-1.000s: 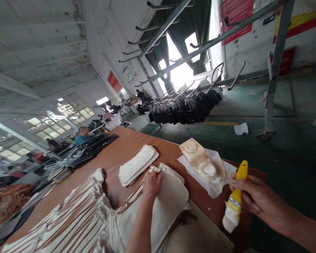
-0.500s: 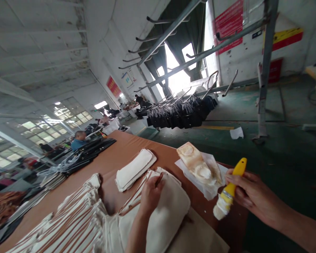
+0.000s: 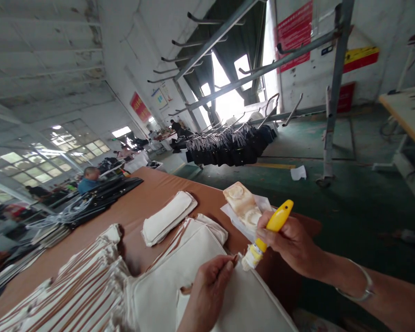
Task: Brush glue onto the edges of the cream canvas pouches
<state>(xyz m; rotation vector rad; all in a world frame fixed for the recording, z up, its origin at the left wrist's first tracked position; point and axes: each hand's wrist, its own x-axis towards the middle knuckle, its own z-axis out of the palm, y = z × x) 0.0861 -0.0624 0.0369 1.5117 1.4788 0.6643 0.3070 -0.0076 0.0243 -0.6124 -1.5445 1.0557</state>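
My right hand grips a paintbrush by its yellow handle. White paste coats the bristles, which meet the edge of a cream leather-like panel close to my left fingertips. My left hand is closed in a pinch at that panel's edge, where a bit of brown shows between finger and thumb. Behind the brush, a paste-crusted plastic container lies on a white sheet, partly covered by my right hand. Beyond the panel sits a small stack of cream pieces.
Overlapping cream pieces with brown edges spread across the brown-covered table at left. Black items with pale cords lie past them. A metal rack holds hanging black pieces. A person is farther left.
My right hand has moved left with the paintbrush, bringing its bristles to the panel edge. My left hand has shifted right and nearer, and the panel now lies differently. The view has turned slightly right.
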